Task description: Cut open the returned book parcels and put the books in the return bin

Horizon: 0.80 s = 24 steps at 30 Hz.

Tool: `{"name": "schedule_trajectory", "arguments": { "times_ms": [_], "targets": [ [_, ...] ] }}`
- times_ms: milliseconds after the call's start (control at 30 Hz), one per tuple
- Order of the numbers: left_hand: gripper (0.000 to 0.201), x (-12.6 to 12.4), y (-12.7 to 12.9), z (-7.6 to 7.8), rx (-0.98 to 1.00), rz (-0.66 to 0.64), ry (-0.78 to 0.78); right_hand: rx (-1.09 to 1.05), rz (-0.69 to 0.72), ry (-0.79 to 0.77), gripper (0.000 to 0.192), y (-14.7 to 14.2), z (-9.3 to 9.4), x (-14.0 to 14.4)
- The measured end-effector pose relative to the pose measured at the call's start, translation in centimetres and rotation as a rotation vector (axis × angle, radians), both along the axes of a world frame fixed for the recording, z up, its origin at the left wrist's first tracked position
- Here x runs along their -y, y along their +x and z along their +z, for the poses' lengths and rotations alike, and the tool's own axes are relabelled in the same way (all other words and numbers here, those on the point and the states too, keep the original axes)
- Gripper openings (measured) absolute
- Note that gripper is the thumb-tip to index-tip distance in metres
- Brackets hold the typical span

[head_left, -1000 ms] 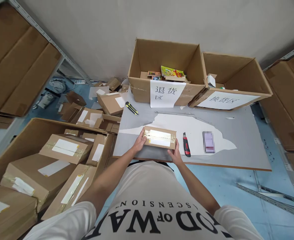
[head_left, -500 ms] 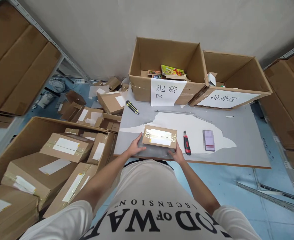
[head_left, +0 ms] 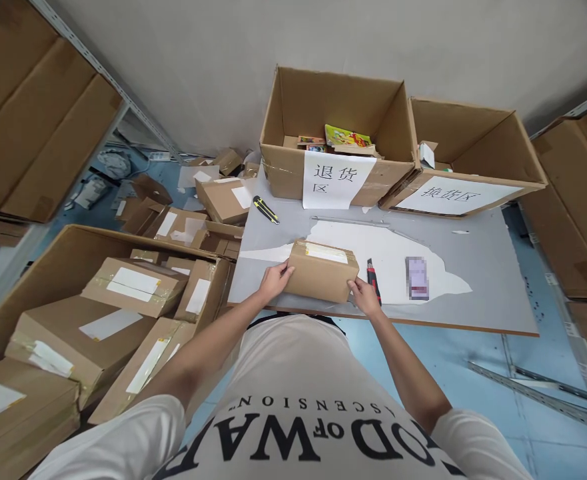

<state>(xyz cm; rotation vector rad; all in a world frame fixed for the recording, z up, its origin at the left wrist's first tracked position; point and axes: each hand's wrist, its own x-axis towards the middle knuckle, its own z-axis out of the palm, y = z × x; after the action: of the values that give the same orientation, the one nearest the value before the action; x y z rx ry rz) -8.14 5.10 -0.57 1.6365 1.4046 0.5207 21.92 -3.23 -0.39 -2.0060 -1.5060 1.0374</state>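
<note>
A small taped cardboard box (head_left: 320, 277) is between my hands above the front part of the table, its plain brown side turned toward me and its white label on the face tipped away. My left hand (head_left: 276, 281) grips the box's left end, thumb on the near face. At the right end, the fingers of my right hand (head_left: 365, 296) pinch the lower corner. Just beside that hand lies a red and black utility knife (head_left: 373, 280), its lower part partly behind my fingers. A purple pixelated item (head_left: 417, 278) rests farther right on the white patch.
A yellow and black cutter (head_left: 266, 209) lies at the table's left. Two large open cartons, one with packets (head_left: 346, 137) inside and one beside it (head_left: 478, 147), stand along the back. Left of the table (head_left: 493, 267), a big carton (head_left: 68, 243) holds several labelled parcels.
The box has been tilted so its labelled top leans away and its brown side faces me. My hands have closed onto its ends; the right one has shifted slightly right, near the knife.
</note>
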Motion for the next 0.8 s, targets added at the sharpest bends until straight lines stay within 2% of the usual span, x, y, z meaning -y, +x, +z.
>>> {"name": "schedule_trajectory", "arguments": {
  "times_ms": [133,333,467,667,800],
  "targets": [
    [0.043,-1.9,1.0,0.0,0.013,0.044,-0.068,0.160,0.029,-0.040,0.055,0.7,0.4,-1.8],
    [0.042,-2.9,1.8,-2.3,0.143,0.060,-0.193,0.140,-0.004,-0.083,0.057,1.4,-0.8,-4.1],
    [0.055,-2.9,1.5,-3.4,0.260,0.057,-0.269,0.152,-0.048,-0.102,0.060,1.4,-1.7,-4.7],
    [0.064,-2.7,1.3,-4.8,0.340,0.086,-0.300,0.082,-0.149,-0.081,0.059,1.5,-2.8,-4.2],
    [0.060,-1.6,0.3,-6.1,0.334,0.100,-0.297,-0.143,-0.236,-0.030,0.055,2.0,-4.4,-1.8]
  ]
}}
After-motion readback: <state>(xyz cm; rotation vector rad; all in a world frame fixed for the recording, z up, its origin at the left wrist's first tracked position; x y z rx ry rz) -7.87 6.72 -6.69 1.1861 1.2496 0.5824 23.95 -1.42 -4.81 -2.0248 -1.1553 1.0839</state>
